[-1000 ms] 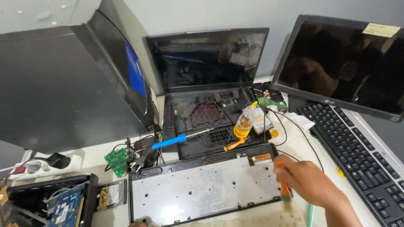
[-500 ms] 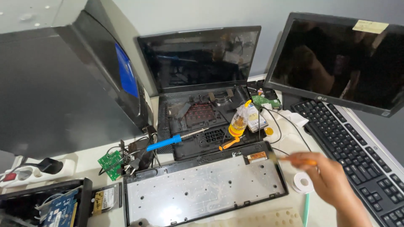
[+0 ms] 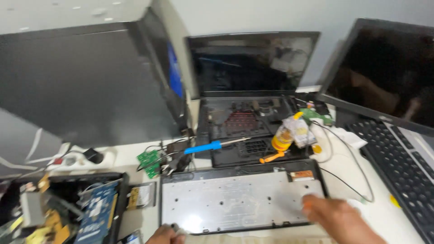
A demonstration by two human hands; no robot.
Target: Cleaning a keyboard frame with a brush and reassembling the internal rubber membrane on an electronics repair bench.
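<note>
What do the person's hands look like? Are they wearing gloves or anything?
No gloves. Both hands are bare. The right hand shows no ring, watch or sleeve as far as the picture reaches, though it is blurred. Only the knuckles of the left hand peek in at the bottom edge, so little more of it can be told.

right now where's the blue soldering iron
In the head view, the soldering iron lies centre-left on the open laptop's base, just behind the upturned keyboard panel and right of the green circuit board.
</note>
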